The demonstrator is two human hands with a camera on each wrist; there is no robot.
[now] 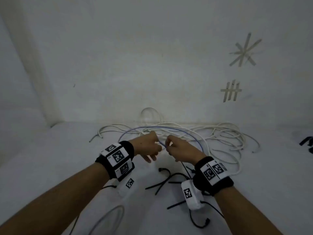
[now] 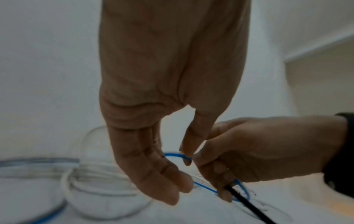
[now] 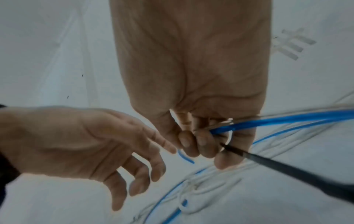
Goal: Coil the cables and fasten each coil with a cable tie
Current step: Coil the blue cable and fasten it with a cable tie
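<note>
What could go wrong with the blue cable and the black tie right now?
The right hand grips the thin blue cable loops together with a black cable tie, so the loops may spring apart if it loosens. The left hand only pinches the cable's end. The loose white cables behind could snag.

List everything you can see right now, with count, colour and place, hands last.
blue cable: one, blue, looped above the table between both hands
white cables: tangled pile, count unclear, white, far side of the table against the wall
coiled cable: one, pale, near edge, partly cut off
cable ties: several, black, loose below the hands
tape marks: two, pale, wall at right
table: one, white
left hand: thumb and forefinger pinch the blue cable
right hand: grips the blue cable and one black cable tie
</note>
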